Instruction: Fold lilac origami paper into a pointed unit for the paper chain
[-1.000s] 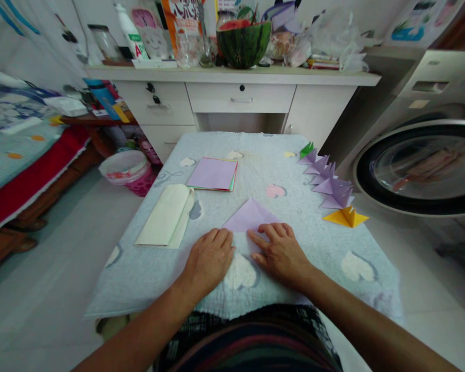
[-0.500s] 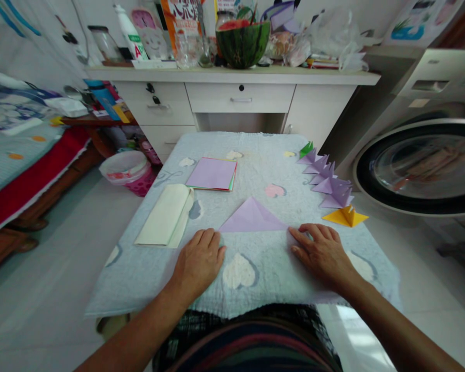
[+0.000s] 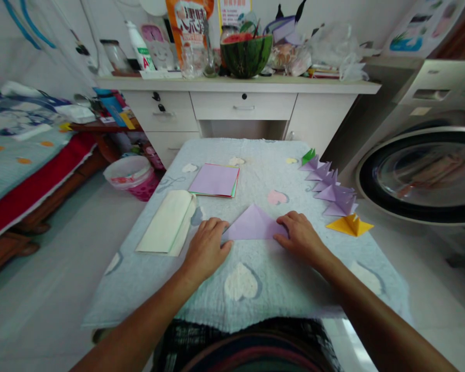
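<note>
A purple sheet of origami paper, folded into a triangle, lies on the cloth-covered table before me, its peak pointing away. My left hand holds its left corner, thumb below and fingers above. At the right corner, my right hand has the paper between thumb and fingers, which cover that tip. Beyond the triangle, to the left, is a stack of square coloured paper with purple on top. A pale green folded paper packet rests left of my left hand.
Several folded purple paper pieces line the table's right edge, between a green one and a yellow one. Behind stands a white counter bearing a cut watermelon. A washing machine is at right, a pink bin at left.
My right hand has moved left onto the triangle's right corner. My left hand has shifted slightly right and onto the left corner. The view has tilted up a little.
</note>
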The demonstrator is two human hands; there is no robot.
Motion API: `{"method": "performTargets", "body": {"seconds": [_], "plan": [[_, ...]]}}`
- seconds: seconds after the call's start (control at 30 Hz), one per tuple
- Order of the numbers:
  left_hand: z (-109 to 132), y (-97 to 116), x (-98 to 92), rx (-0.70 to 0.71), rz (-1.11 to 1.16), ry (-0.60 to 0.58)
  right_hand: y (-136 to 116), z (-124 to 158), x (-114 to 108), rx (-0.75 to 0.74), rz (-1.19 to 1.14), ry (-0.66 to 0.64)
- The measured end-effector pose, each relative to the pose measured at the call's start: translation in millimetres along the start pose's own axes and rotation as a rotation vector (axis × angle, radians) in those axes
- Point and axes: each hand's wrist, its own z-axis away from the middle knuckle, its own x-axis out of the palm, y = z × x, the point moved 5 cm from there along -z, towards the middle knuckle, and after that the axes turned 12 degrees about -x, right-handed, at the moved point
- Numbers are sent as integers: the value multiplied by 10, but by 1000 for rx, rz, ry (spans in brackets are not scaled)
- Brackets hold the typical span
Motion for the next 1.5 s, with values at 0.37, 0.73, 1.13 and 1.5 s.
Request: {"method": "performTargets", "body": {"seconds": [0.37, 0.73, 1.13, 1.5], "plan": [[-17, 49, 8, 32, 171, 10, 40, -29, -52, -38, -234, 183], [-76, 38, 23, 22, 135, -3, 51, 28, -62, -73, -462, 315], [-289, 22, -286, -74, 770, -154, 98, 67, -138, -124, -931, 314], [-517, 268, -282, -243, 1092, -264, 238, 42, -14, 118, -1344, 509]]}}
